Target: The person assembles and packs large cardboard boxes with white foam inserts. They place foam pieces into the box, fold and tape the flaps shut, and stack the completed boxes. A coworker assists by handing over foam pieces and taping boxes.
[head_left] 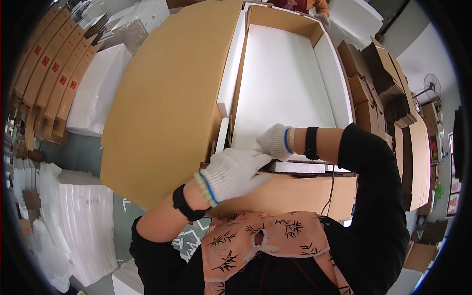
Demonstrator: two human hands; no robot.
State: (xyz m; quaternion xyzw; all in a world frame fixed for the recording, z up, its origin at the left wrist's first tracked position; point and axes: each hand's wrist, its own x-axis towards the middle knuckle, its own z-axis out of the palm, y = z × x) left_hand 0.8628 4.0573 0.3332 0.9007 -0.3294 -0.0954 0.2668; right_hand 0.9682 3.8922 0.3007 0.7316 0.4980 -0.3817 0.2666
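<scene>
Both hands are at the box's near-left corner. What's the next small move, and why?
I'd probably lift the left hand slightly to check the corner: it covers that part of the box, so the fit there is largely hidden. The right hand is close beside it.

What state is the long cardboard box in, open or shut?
Open: no lid covers the cardboard box, and its white inner bottom shows plainly.

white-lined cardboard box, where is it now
In the head view, the white-lined cardboard box is right of centre, with left hand and right hand over its near end, cardboard stacks to its right.
</scene>
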